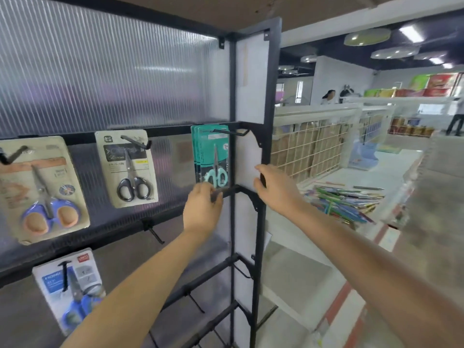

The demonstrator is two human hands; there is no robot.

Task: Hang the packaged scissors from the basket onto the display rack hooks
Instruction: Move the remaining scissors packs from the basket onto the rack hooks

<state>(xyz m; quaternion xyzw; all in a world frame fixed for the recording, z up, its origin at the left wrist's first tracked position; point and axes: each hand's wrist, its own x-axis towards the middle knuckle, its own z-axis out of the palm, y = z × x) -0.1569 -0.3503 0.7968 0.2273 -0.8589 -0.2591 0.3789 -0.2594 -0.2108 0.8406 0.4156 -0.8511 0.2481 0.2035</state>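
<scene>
Several teal scissors packs (pixel 212 154) hang together on a black hook (pixel 229 133) at the right end of the display rack (pixel 233 101). My left hand (pixel 202 209) is just under them, fingers curled at the packs' lower edge and over a black cross bar; what it grips is unclear. My right hand (pixel 275 190) is beside the rack's right post (pixel 263 222), thumb and fingers apart around it, holding no pack. More packs hang to the left: black-handled scissors (pixel 128 167), purple-and-orange scissors (pixel 41 187), and blue scissors (pixel 71 287) lower down. The basket is out of view.
Bare black hooks (pixel 155 234) stick out of the lower bars. To the right stand white wire bins (pixel 316 146) with brown boxes and a white counter with a pile of coloured pens (pixel 344 200). People stand far back in the shop.
</scene>
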